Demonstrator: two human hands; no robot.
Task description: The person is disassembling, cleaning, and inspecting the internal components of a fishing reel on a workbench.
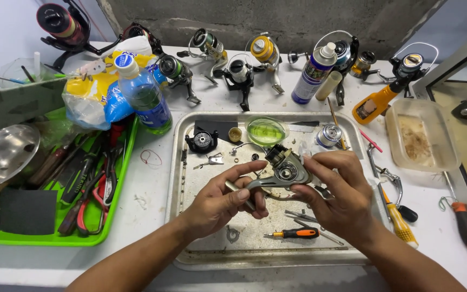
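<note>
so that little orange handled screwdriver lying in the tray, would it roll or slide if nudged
The small screwdriver lies flat on the metal tray; its rounded handle would probably roll sideways. The tray floor looks smooth, so it may slide too. It looks stiff and light.

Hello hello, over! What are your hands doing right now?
Left hand and right hand both gripping the grey reel body above the metal tray. Small orange screwdriver lying below. Nothing blocking.

Repair workshop | spare fishing reels (239,73) lined up | tool tray (120,178) | spray can (313,70)
</note>
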